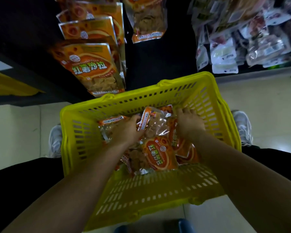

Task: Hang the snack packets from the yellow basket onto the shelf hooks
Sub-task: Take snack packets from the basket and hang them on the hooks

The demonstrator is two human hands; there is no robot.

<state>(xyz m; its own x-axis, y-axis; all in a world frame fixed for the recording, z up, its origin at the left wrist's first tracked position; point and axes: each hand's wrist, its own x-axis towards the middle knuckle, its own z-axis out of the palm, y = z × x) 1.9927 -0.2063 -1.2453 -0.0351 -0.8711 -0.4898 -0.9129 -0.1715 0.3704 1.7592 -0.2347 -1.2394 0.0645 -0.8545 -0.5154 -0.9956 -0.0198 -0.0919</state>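
Floor (259,101) of pale, glossy tiles with thin seams fills the lower part of the view, dimly lit. A yellow slotted basket (71,111) stands on it, just in front of a dark shelf (158,61) and between two white shoes (55,140), one at each side wall. The shelf's black front takes up the upper part of the view. Orange hung packets (91,64) overlap in a row down its left part, the lowest ending just above the basket's far rim, and a second short row hangs beside them near the top. Further right, pale bags (225,52) with clear windows crowd together above a light ledge. At the far left a yellow object (8,84) lies on a dark ledge; what it is cannot be told. A blue object (183,226) shows at the bottom edge, partly hidden by the basket. Inside the basket, orange packets (160,155) lie in a loose heap on its bottom, toward the far half. Both bare arms reach down into it. The left hand (126,130) curls its thumb and fingers round the edge of the top packet (156,123), which is tilted above the heap. The right hand (190,125) lies over the packets near the far right corner, fingers pointing at the wall; whether it holds anything cannot be told.
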